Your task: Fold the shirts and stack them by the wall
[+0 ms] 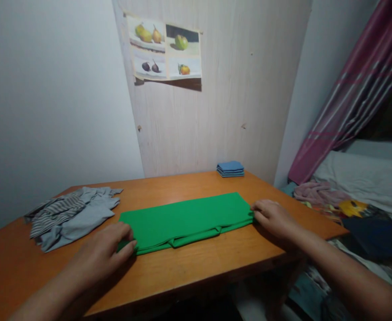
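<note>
A green cloth (189, 220), folded into a long layered strip, lies flat across the wooden table. Its near edge shows stacked layers with a couple of small bulging folds. My left hand (112, 245) pinches the near left corner, thumb and fingers closed on the fabric. At the opposite end, my right hand (272, 215) grips the near right corner in the same way. What kind of garment or cloth it is cannot be made out.
Left on the table (169, 272) lies a crumpled grey garment with striped parts (79, 214). A folded blue cloth stack (230, 169) sits at the back right. Fruit pictures (165, 49) hang on the wall. Beyond the right edge are a bed with clothes and a purple curtain (336, 102).
</note>
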The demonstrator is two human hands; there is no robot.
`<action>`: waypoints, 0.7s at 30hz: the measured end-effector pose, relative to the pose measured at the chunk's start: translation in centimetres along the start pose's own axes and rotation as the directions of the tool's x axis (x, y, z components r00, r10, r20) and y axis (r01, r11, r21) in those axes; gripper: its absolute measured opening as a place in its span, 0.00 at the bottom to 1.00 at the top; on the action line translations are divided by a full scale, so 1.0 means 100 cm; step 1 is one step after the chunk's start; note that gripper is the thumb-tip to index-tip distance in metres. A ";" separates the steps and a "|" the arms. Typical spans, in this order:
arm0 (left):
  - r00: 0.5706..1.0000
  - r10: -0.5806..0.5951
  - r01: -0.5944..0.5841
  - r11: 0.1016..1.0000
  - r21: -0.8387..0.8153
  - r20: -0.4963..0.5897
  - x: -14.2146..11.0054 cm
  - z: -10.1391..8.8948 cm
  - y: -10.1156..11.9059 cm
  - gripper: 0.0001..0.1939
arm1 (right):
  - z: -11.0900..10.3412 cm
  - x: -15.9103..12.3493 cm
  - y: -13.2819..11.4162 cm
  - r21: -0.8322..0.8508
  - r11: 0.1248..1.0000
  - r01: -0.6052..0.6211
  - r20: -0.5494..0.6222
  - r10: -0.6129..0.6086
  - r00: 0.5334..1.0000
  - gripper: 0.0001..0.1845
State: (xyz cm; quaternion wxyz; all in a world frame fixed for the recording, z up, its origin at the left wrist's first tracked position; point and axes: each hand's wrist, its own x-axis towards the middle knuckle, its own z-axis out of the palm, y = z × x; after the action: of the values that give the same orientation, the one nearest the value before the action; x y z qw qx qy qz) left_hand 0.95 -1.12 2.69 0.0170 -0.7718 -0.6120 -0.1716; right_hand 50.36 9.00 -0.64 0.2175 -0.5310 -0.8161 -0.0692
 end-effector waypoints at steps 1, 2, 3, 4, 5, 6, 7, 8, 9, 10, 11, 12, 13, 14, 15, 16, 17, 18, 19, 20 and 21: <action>0.999 0.038 -0.038 0.999 -0.017 0.017 0.003 0.003 0.009 0.11 | 0.002 0.001 -0.009 0.048 0.998 0.039 0.006 -0.039 0.999 0.10; 0.999 0.048 -0.048 0.998 -0.036 0.015 0.006 0.007 0.020 0.11 | 0.005 0.003 -0.018 0.090 0.993 0.076 0.014 -0.078 0.997 0.10; 0.998 0.068 -0.068 0.996 -0.057 0.003 0.009 0.011 0.030 0.10 | 0.007 0.004 -0.027 0.125 0.986 0.112 0.024 -0.116 0.993 0.11; 0.996 0.093 -0.093 0.993 -0.079 0.002 0.011 0.014 0.040 0.10 | 0.009 0.005 -0.037 0.150 0.978 0.143 0.034 -0.150 0.988 0.11; 0.994 0.105 -0.104 0.990 -0.095 0.006 0.014 0.018 0.050 0.10 | 0.011 0.006 -0.045 0.164 0.972 0.169 0.044 -0.178 0.983 0.12; 0.993 0.120 -0.119 0.987 -0.105 0.002 0.016 0.022 0.058 0.09 | 0.013 0.006 -0.052 0.168 0.967 0.190 0.054 -0.202 0.978 0.12; 0.990 0.138 -0.137 0.984 -0.110 0.006 0.018 0.027 0.064 0.08 | 0.015 0.007 -0.059 0.163 0.965 0.205 0.063 -0.218 0.974 0.13; 0.988 0.151 -0.149 0.983 -0.106 0.010 0.020 0.031 0.069 0.07 | 0.017 0.008 -0.064 0.152 0.965 0.212 0.071 -0.225 0.972 0.13; 0.987 0.163 -0.161 0.982 -0.096 0.016 0.022 0.035 0.071 0.07 | 0.019 0.009 -0.067 0.137 0.967 0.213 0.077 -0.225 0.971 0.13; 0.985 0.170 -0.168 0.982 -0.080 0.023 0.023 0.039 0.073 0.08 | 0.021 0.010 -0.070 0.122 0.970 0.211 0.082 -0.222 0.972 0.14; 0.984 0.174 -0.172 0.983 -0.061 0.028 0.024 0.042 0.073 0.09 | 0.023 0.011 -0.072 0.109 0.972 0.208 0.085 -0.218 0.972 0.14; 0.984 0.174 -0.172 0.984 -0.040 0.032 0.025 0.045 0.072 0.10 | 0.024 0.012 -0.074 0.099 0.974 0.206 0.085 -0.214 0.973 0.15; 0.985 0.168 -0.167 0.986 -0.020 0.032 0.026 0.048 0.070 0.10 | 0.026 0.012 -0.075 0.092 0.975 0.203 0.084 -0.211 0.974 0.14; 0.987 0.156 -0.156 0.988 -0.003 0.029 0.027 0.049 0.068 0.10 | 0.027 0.013 -0.075 0.086 0.976 0.200 0.079 -0.207 0.975 0.14; 0.990 0.140 -0.140 0.990 0.009 0.025 0.028 0.050 0.066 0.08 | 0.027 0.013 -0.076 0.083 0.977 0.197 0.072 -0.203 0.976 0.13; 0.992 0.123 -0.123 0.992 0.013 0.021 0.029 0.051 0.065 0.07 | 0.027 0.013 -0.077 0.085 0.977 0.196 0.066 -0.202 0.977 0.13; 0.994 0.106 -0.106 0.994 0.009 0.018 0.030 0.051 0.063 0.06 | 0.027 0.012 -0.078 0.093 0.976 0.199 0.062 -0.205 0.977 0.13; 0.996 0.091 -0.091 0.996 -0.003 0.013 0.031 0.051 0.062 0.07 | 0.027 0.012 -0.078 0.104 0.973 0.206 0.061 -0.213 0.975 0.12; 0.997 0.080 -0.080 0.997 -0.020 0.007 0.032 0.051 0.061 0.09 | 0.027 0.011 -0.079 0.116 0.970 0.215 0.061 -0.223 0.973 0.13; 0.997 0.073 -0.073 0.997 -0.038 0.002 0.032 0.051 0.061 0.10 | 0.027 0.011 -0.080 0.126 0.966 0.226 0.062 -0.235 0.970 0.13; 0.998 0.066 -0.066 0.996 -0.056 -0.005 0.033 0.051 0.060 0.11 | 0.028 0.011 -0.080 0.132 0.963 0.233 0.064 -0.243 0.968 0.14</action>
State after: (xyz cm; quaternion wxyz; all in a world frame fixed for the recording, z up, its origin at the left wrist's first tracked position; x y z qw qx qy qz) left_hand 8.56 1.71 -0.10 0.0018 -0.7916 -0.5809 -0.1893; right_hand 42.00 7.46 -1.68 0.2074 -0.4167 -0.8848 -0.0228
